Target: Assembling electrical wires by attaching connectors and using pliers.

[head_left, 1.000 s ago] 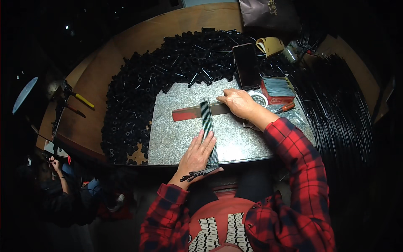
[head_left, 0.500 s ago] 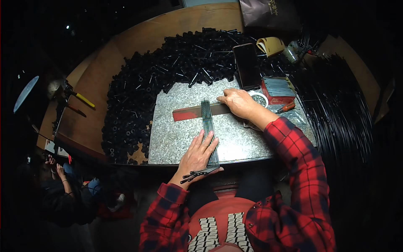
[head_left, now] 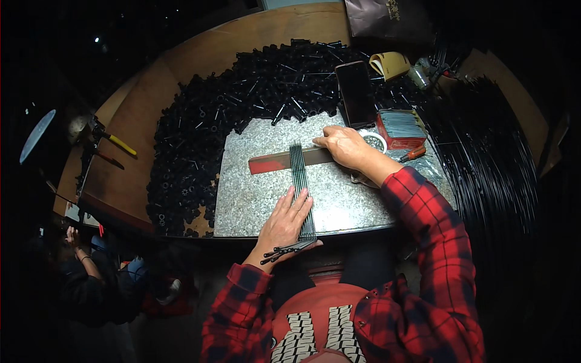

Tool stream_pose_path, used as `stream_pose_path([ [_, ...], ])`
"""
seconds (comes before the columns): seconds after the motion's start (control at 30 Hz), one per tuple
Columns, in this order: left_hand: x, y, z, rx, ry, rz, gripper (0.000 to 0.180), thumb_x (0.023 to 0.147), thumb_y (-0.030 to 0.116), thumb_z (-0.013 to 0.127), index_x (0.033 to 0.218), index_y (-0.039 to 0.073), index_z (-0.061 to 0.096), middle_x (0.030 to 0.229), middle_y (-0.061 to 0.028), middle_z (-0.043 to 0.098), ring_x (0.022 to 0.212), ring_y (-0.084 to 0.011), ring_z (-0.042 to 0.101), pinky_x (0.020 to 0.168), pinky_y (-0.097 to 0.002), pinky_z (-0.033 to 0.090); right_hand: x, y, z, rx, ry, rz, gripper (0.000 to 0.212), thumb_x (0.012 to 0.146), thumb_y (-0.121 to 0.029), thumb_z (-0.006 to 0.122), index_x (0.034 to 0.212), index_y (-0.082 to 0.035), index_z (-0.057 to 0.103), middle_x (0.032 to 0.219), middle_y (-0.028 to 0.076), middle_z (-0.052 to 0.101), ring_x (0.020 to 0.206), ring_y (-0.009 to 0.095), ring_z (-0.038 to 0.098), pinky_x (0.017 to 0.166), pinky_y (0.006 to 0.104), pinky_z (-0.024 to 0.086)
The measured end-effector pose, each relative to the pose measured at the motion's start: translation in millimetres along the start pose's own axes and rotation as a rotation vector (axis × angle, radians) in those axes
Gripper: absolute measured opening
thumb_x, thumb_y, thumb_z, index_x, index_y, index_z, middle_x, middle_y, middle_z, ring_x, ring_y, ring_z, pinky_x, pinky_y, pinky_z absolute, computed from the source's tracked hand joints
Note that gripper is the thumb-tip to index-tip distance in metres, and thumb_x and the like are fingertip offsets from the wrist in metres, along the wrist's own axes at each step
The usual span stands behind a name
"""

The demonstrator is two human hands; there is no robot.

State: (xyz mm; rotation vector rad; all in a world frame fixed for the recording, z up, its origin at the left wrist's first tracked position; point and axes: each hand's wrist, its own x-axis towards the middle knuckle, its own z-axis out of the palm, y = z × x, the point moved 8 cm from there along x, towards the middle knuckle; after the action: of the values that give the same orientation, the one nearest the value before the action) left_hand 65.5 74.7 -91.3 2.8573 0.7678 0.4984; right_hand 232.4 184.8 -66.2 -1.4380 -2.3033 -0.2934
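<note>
The left hand (head_left: 285, 222) lay flat, fingers spread, on the near end of a row of thin dark rods (head_left: 300, 181) at about six o'clock on the speckled stone slab (head_left: 254, 193), while a few short black pieces (head_left: 283, 251) were pinched under its thumb at the slab's near edge. The rods ran side by side toward twelve o'clock and crossed under a reddish flat bar (head_left: 275, 162) lying across them. The right hand (head_left: 342, 145) pressed down, palm open, on the bar's three o'clock end. Around the slab from nine to one o'clock the wooden worktop (head_left: 142, 130) was heaped with small black tube pieces (head_left: 200, 136). At one o'clock a dark phone (head_left: 355, 94) lay on the heap, with a red box (head_left: 399, 128) just beside the right hand, and long black rods (head_left: 490, 157) were bundled at three o'clock.
</note>
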Motion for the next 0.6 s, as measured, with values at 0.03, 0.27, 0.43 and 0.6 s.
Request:
stream_pose_path([
  [0.03,0.4,0.3,-0.2,-0.001,0.003,0.004,0.088,0.072,0.056,0.067,0.133,-0.002,0.043,0.143,-0.0197,0.036,0.136,-0.0408,0.026,0.109,-0.0501,0.027,-0.7,1.6,1.6,-0.001,0.0,0.003,0.024,0.082,-0.013,0.049,0.095,-0.009,0.068,0.084,0.014,0.06,0.084,0.031,0.062,0.07,0.041,0.05],
  [0.27,1.8,1.0,0.6,0.0,0.005,0.019,0.089,0.072,0.057,0.066,0.134,-0.003,0.042,0.143,-0.0208,0.035,0.136,-0.0409,0.025,0.109,-0.05,0.026,0.4,0.7,2.3,0.053,0.027,-0.017,0.027,0.081,-0.014,0.048,0.097,-0.009,0.069,0.082,0.015,0.059,0.083,0.032,0.061,0.071,0.0422,0.05],
  [0.43,1.3,0.1,1.7,0.0,-0.018,-0.003,0.089,0.072,0.058,0.067,0.135,-0.001,0.041,0.145,-0.0194,0.034,0.137,-0.0396,0.023,0.109,-0.0498,0.026,3.8,-4.2,2.6,0.059,0.047,-0.034,0.025,0.081,-0.014,0.049,0.096,-0.008,0.068,0.081,0.015,0.06,0.082,0.032,0.062,0.071,0.0426,0.049],
  [0.6,1.2,-0.7,1.3,-0.006,-0.023,-0.012,0.09,0.071,0.057,0.067,0.135,0.0,0.041,0.145,-0.0183,0.034,0.138,-0.0391,0.023,0.109,-0.0497,0.026,8.3,-7.1,0.0,0.119,0.027,-0.01,0.019,0.081,-0.011,0.049,0.091,-0.004,0.064,0.086,0.017,0.059,0.087,0.034,0.06,0.075,0.0426,0.049],
])
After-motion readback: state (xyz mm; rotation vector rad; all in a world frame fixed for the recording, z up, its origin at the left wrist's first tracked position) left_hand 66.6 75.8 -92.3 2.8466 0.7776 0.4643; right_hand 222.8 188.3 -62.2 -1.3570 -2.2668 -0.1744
